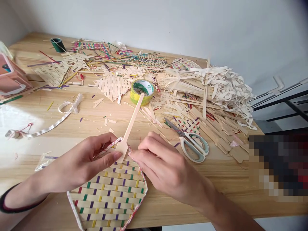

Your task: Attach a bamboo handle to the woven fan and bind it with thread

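A woven bamboo fan with purple, yellow, green and red strips lies tilted at the table's front, its rim bound in white tape with red stitching. My left hand pinches the flat, wide end of a wooden fan handle against the fan's upper corner, thumb in front. The handle's narrow end points up and away. At the rim just right of the handle, my right hand is closed in a pinch by a bit of red thread. Whatever sits between its fingertips is hidden.
White-handled scissors lie right of the hands. Beyond the handle stands a roll of clear tape. Bamboo strips, woven pieces and a bundle with white ribbons cover the back. At left are a white ribbon and a pink box.
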Motion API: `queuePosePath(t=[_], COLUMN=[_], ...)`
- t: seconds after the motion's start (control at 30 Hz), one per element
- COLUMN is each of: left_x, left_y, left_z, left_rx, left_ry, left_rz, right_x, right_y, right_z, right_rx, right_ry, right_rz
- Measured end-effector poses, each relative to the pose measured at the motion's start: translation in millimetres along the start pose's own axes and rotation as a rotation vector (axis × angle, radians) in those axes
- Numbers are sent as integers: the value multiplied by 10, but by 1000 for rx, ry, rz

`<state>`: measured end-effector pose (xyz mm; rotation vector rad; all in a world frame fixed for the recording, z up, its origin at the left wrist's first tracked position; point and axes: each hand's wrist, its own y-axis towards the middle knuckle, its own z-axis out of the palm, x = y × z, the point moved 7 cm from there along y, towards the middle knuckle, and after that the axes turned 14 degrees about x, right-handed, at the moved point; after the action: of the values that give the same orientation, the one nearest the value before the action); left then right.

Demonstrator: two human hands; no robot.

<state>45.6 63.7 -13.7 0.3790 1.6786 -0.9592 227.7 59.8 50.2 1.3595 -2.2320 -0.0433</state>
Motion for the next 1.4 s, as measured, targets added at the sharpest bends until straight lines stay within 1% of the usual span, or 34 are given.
queuePosePath(t=[0.27, 0.47, 0.67, 0.93, 1.07, 1.23, 1.4], left_x=[-19, -33, -82, -67, -56, -47, -94], left_y=[10, 5, -3, 7, 14, 15, 27], left_z=[21, 0, -27, 1, 16, 15, 4], left_rx=[1, -29, -64, -25, -16, -47, -95], left_ry=[-12, 25, 29, 48, 32, 5, 14], left_rz=[-6, -15, 42, 5, -19, -15, 33], right_x=[-4, 7, 5, 21, 63, 138, 153], right_y=[-2, 8, 10, 22, 30, 40, 59], right_z=[2, -15, -15, -19, -5, 46, 83], right_rx=[-13, -23, -29, -30, -21, -37, -28], right_ry=[-29, -44, -44, -58, -118, -265, -301], right_rz=[-8, -17, -11, 1, -19, -55, -20])
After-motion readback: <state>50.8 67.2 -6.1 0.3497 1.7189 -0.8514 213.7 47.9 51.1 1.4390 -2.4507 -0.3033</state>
